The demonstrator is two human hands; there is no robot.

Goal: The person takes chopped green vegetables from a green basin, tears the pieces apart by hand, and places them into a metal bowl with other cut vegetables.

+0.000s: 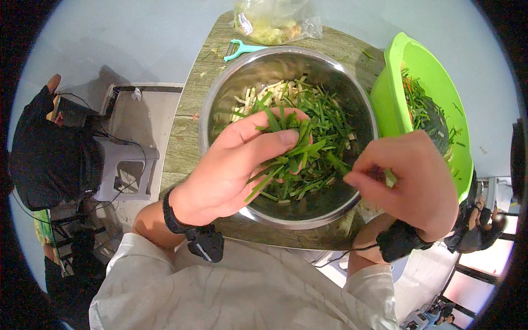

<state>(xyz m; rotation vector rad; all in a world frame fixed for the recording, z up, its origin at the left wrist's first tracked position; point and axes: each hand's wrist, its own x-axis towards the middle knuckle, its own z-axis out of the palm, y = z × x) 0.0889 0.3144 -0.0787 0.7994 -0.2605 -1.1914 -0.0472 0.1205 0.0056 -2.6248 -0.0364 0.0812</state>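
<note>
My left hand [236, 157] is closed around a bunch of cut garlic chives [294, 146], thumb on top, above a steel bowl [297, 221]. In the bowl lie more cut green pieces [324, 110] and pale cut strips [256, 102]. Over the bowl's right rim, my right hand [410, 179] is pinched and slightly blurred. A dark green piece [336, 163] meets its fingertips, and the hand appears to grip it; the inside of the fist is mostly hidden.
A lime-green basin [393, 71] with cut greens [426, 107] stands tilted at the right. Behind the steel bowl are a turquoise peeler [239, 49] and a clear plastic bag [275, 25] of scraps. A grey stool [124, 159] and a person in black [52, 148] are at left.
</note>
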